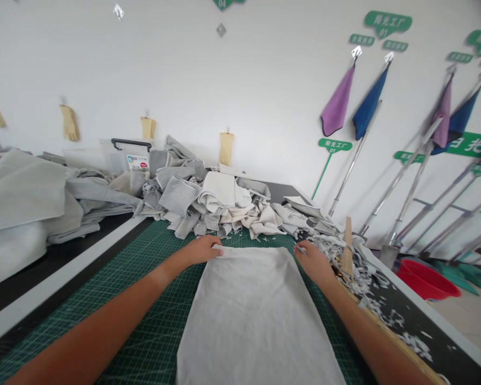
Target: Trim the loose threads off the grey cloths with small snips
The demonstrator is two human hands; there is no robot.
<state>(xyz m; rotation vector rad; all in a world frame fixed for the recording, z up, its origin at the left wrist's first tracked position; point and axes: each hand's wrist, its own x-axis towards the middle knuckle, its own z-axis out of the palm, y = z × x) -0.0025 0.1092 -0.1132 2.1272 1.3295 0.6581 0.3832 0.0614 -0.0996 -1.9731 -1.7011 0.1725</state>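
cloth (252, 315) seemingly pinched in left grip (204, 249)

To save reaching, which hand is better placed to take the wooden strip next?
Likely the right hand: it's nearer the wooden strip, though apparently holding something small. The left hand grips the grey cloth, farther left.

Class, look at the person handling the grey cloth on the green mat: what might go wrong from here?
The grey cloth may skew, as the left hand pinches it near just one far corner.

The heaped cloths just beyond might slide onto it.

Loose scraps on the right could stray onto the green mat.
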